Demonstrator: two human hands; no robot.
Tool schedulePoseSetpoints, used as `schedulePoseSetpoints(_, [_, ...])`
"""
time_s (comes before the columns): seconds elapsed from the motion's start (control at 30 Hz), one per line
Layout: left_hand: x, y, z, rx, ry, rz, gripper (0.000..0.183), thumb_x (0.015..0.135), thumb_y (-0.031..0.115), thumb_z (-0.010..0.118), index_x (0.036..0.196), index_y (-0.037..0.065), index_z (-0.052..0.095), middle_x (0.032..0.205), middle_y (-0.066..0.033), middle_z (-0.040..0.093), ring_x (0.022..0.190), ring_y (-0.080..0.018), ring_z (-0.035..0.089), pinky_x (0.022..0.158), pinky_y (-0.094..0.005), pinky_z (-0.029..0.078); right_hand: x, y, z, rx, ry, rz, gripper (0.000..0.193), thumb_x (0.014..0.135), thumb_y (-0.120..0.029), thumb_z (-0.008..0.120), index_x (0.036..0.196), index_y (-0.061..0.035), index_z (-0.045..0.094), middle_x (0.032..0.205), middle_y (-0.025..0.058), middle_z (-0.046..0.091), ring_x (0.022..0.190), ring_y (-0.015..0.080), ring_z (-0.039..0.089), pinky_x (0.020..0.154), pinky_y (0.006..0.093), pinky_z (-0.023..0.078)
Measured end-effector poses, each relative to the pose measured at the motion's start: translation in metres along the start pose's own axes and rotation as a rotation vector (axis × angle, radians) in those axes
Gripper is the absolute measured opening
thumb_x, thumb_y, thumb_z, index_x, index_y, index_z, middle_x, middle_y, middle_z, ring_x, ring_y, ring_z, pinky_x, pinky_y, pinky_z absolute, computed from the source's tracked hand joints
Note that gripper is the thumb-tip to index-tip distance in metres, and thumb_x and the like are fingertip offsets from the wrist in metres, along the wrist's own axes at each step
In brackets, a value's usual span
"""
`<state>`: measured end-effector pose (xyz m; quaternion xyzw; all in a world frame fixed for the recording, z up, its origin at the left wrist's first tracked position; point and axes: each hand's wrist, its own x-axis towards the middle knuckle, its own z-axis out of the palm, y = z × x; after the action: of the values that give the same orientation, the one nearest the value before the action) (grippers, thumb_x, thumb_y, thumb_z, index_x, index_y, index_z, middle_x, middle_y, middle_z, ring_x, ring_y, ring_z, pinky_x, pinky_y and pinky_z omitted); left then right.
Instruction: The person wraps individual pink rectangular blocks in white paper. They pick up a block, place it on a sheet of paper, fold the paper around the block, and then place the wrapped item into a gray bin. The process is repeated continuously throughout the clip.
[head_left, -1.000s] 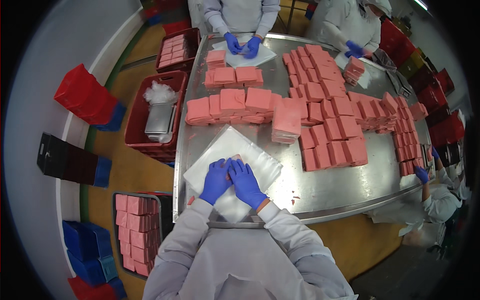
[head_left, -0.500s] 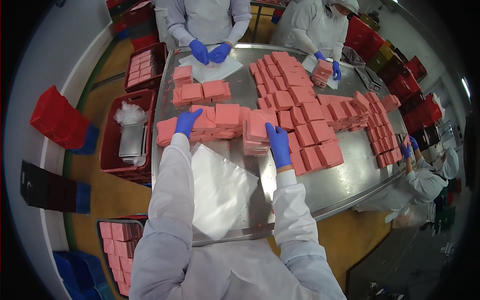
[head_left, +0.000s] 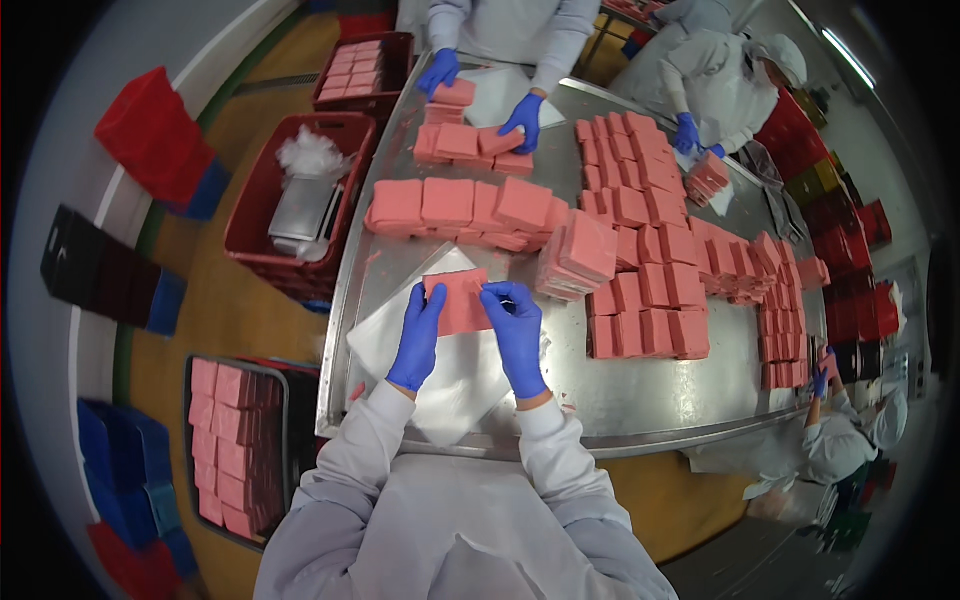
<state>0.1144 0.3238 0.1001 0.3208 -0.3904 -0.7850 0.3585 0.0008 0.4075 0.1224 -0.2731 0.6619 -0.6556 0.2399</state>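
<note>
Your left hand [head_left: 418, 340] and right hand [head_left: 515, 335] grip one bare pink slab [head_left: 460, 305] by opposite edges over the white sheets [head_left: 455, 385]; stacked blocks [head_left: 447, 203] remain beyond the grip, and a dark crate [head_left: 285, 430] stands loaded left of it.

There are two slab-filled crates [head_left: 368, 104] and one held slab [head_left: 463, 303]
</note>
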Motion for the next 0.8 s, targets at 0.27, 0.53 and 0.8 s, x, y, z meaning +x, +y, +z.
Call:
schedulePoseSetpoints(0.27, [-0.041,-0.001,-0.011,0.011,-0.035,-0.053,0.039,0.097,0.030,0.056,0.122,0.002,0.049,0.112,-0.0038,0.057,0.102,-0.0093,0.052,0.090,-0.0250,0.042,-0.030,0.019,-0.007,0.267,0.002,0.210,0.025,0.087,-0.012,0.067,0.110,-0.0033,0.060,0.099,0.0028,0.062,0.090,0.0080,0.055,0.081,0.0233,0.043])
schedulePoseSetpoints(0.53, [-0.050,-0.019,-0.028,0.081,-0.052,-0.121,0.042,0.096,0.034,0.056,0.123,0.002,0.049,0.113,-0.0054,0.056,0.103,-0.0107,0.052,0.089,-0.0244,0.042,-0.046,0.049,0.009,0.352,-0.169,0.380,0.043,0.092,-0.020,0.062,0.126,0.0019,0.050,0.113,0.0080,0.060,0.101,0.0140,0.058,0.089,0.0273,0.046])
schedulePoseSetpoints(0.8, [-0.107,-0.055,-0.085,1.456,-0.574,0.485,0.014,0.082,0.018,0.069,0.094,0.012,0.065,0.094,-0.0041,0.061,0.088,-0.0154,0.059,0.079,-0.0279,0.046,-0.042,0.103,-0.004,-0.625,-0.165,0.149,0.056,0.086,-0.032,0.067,0.127,0.0009,0.050,0.106,0.0159,0.060,0.095,0.0290,0.059,0.086,0.0364,0.047])
